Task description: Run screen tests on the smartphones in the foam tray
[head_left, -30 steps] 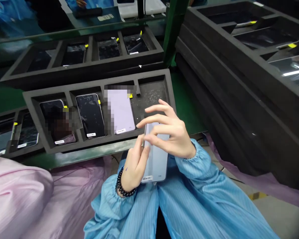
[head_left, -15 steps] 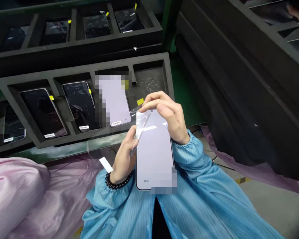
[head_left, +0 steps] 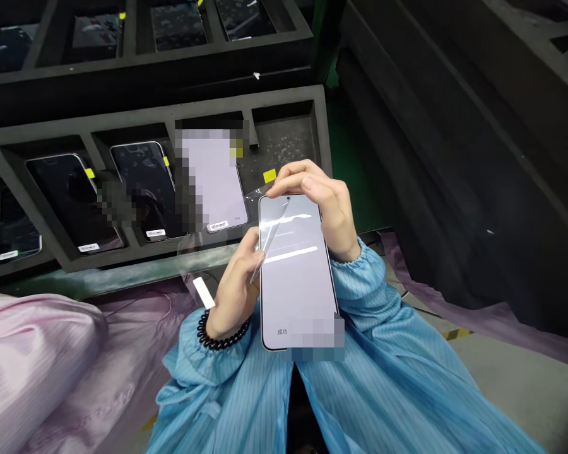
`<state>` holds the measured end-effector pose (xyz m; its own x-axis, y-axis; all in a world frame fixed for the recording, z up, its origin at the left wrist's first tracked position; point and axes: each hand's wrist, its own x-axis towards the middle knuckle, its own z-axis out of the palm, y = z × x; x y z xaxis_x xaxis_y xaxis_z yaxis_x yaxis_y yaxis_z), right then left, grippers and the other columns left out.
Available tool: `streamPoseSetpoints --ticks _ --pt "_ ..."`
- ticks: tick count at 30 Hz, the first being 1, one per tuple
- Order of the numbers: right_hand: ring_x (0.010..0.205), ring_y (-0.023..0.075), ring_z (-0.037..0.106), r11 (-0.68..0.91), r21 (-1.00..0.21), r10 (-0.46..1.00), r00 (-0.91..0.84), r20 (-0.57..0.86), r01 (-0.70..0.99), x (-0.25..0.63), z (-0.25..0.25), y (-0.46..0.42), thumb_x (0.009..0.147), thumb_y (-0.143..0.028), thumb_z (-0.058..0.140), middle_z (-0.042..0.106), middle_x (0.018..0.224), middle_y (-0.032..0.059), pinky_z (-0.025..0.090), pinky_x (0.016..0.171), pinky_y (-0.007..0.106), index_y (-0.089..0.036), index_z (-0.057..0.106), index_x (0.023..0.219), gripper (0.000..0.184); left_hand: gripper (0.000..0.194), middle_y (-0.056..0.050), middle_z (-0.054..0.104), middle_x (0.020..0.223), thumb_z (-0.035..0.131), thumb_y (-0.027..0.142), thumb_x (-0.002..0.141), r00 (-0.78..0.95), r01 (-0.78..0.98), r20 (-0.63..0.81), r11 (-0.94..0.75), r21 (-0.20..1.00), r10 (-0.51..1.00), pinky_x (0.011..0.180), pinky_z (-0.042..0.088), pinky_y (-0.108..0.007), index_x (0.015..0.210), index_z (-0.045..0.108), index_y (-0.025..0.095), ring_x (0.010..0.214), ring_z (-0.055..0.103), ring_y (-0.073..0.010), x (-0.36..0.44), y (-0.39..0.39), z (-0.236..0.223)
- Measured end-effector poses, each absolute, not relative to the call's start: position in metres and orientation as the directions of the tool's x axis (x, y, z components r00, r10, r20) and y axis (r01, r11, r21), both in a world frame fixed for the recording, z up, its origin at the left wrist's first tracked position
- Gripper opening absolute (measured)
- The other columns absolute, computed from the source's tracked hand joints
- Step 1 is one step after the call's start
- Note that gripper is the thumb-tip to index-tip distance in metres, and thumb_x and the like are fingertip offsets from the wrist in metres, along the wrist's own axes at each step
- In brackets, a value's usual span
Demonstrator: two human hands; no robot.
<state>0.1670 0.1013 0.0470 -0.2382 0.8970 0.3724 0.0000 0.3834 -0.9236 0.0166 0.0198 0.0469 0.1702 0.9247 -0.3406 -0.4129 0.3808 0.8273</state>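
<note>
Phone (head_left: 293, 290) has its lower-right corner obscured by pixelation.

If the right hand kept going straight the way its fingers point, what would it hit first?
Probably the clear film just ahead of the right hand, then perhaps the pale-screened phone lying in the tray. Depth is unclear.

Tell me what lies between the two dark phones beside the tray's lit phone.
A dark divider stands between the left dark phone and the right dark phone; the head view shows it, partly pixelated.
</note>
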Motion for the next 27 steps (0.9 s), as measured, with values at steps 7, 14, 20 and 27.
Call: streamPoseSetpoints --ticks 7,14,20,27 --pt "0.099 0.0191 0.066 0.385 -0.922 0.897 -0.218 0.385 -0.043 0.168 0.051 0.101 0.104 -0.046 0.042 0.065 0.104 0.0049 0.058 0.087 0.037 -0.018 0.077 0.09 0.047 0.036 -0.003 0.067 0.097 0.059 0.037 0.084 0.151 -0.391 -0.319 0.353 0.85 0.936 0.066 0.045 -0.024 0.114 0.064 0.018 0.079 0.059 -0.014 0.018 0.021 0.046" --pt "0.097 0.0184 0.067 0.429 -0.903 0.882 -0.212 0.421 -0.01 0.168 0.05 0.103 0.105 -0.049 0.039 0.066 0.104 0.0046 0.059 0.087 0.036 -0.02 0.077 0.089 0.05 0.037 -0.004 0.066 0.098 0.058 0.036 0.083 0.132 -0.365 -0.304 0.331 0.87 0.943 0.074 0.05 -0.029 0.115 0.062 0.019 0.086 0.063 -0.0189 0.02 0.023 0.046" --pt "0.097 0.0158 0.066 0.525 -0.85 0.833 -0.228 0.505 0.034 0.171 0.054 0.105 0.106 -0.052 0.033 0.066 0.096 0.0022 0.055 0.091 0.035 -0.018 0.076 0.087 0.059 0.035 -0.003 0.063 0.09 0.061 0.039 0.085 0.14 -0.335 -0.29 0.321 0.886 0.947 0.068 0.048 -0.029 0.115 0.06 0.022 0.083 0.061 -0.0198 0.02 0.02 0.04" --pt "0.099 0.0178 0.066 0.553 -0.833 0.798 -0.276 0.536 -0.019 0.174 0.06 0.103 0.105 -0.044 0.041 0.065 0.101 0.0026 0.055 0.093 0.038 -0.02 0.078 0.089 0.046 0.039 -0.004 0.063 0.109 0.062 0.042 0.084 0.095 -0.284 -0.237 0.255 0.924 0.967 0.075 0.049 -0.027 0.118 0.06 0.022 0.096 0.058 -0.0196 0.018 0.021 0.039"
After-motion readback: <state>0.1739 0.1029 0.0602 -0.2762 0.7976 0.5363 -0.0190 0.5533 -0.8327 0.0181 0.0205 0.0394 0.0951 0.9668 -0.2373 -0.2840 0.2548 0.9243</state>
